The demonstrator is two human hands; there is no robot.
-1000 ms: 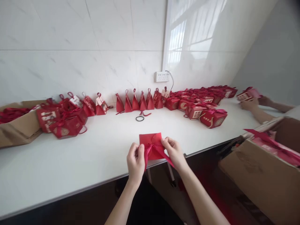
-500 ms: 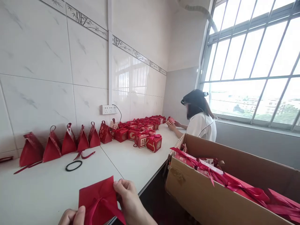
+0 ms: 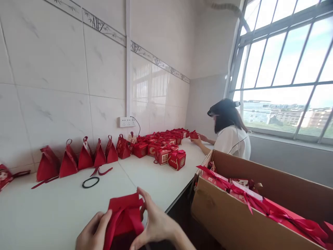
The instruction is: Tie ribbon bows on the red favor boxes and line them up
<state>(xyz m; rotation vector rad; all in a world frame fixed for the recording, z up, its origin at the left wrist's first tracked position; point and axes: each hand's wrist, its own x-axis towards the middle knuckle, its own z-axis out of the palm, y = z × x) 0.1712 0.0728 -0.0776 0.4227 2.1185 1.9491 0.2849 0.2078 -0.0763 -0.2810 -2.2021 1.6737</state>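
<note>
A red gift box [image 3: 124, 205] with a loose red ribbon across it is between my hands, above the table's near edge. My left hand [image 3: 94, 229] grips its left side, thumb on the front. Around its right side curves my right hand [image 3: 158, 222], forefinger at the top corner and thumb low, spanning the box. The ribbon [image 3: 117, 222] hangs over the front, and the box's underside is out of view. Beyond it on the table lie a black ring-shaped band [image 3: 90, 182] and a loose red strip [image 3: 105, 171].
Several red triangular boxes [image 3: 69, 161] line the tiled wall. Many red boxes with bows [image 3: 177, 160] crowd the table further back. A co-worker [image 3: 229, 133] handles a red box at the far end. On the right stands a cardboard carton [image 3: 221, 215] with ribboned red boxes.
The view has swung slightly left. My right hand has gone from pinching the box's upper corner to spanning its right side, and the box looks more opened out.
</note>
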